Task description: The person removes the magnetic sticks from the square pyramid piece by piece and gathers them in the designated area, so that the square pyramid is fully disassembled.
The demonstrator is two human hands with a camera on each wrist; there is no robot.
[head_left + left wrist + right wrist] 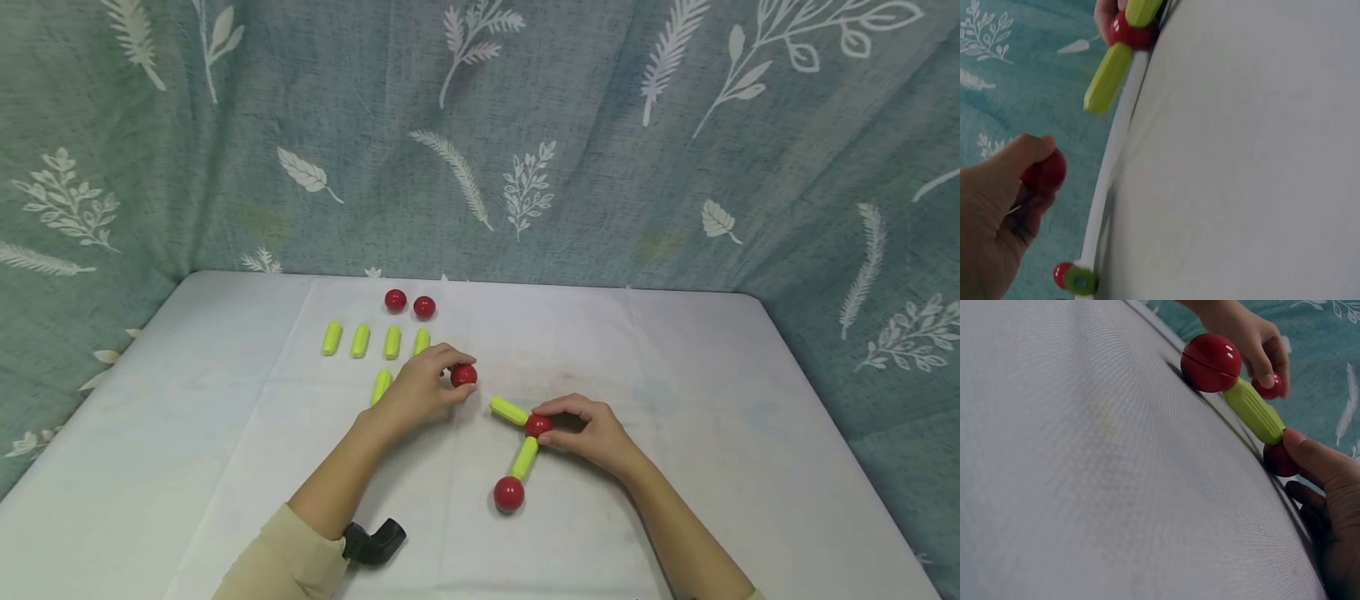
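Hands: the left hand (pixel 416 392), at mid-frame, pinches a red ball (pixel 464 376); the right hand (pixel 592 435), right of centre and lower, grips the middle ball (pixel 537 427) of the joined piece.
Curtain: leaf-printed cloth (pixel 360 167) across the upper frame.
Table: white-covered surface (pixel 690 358) filling most of the lower frame.
Joined piece: lower centre of the frame; two yellow-green rods meet at the middle ball. The upper rod (pixel 507 410) points up and left with a free end; the lower rod (pixel 525 458) runs down to an end ball (pixel 509 494).
Loose rods: four in a row (pixel 360 341), left of centre; a fifth (pixel 381 385) below them, partly behind the left hand.
Loose balls: a pair (pixel 395 301), above that row.
Gap: between pinched ball and free rod end. The step appears to be joining these two; it is best done by steadying the middle ball so neither rod swings, then bringing the pinched ball in along the rod's axis, fingertips clear of the contact face, pressing lightly and straight.
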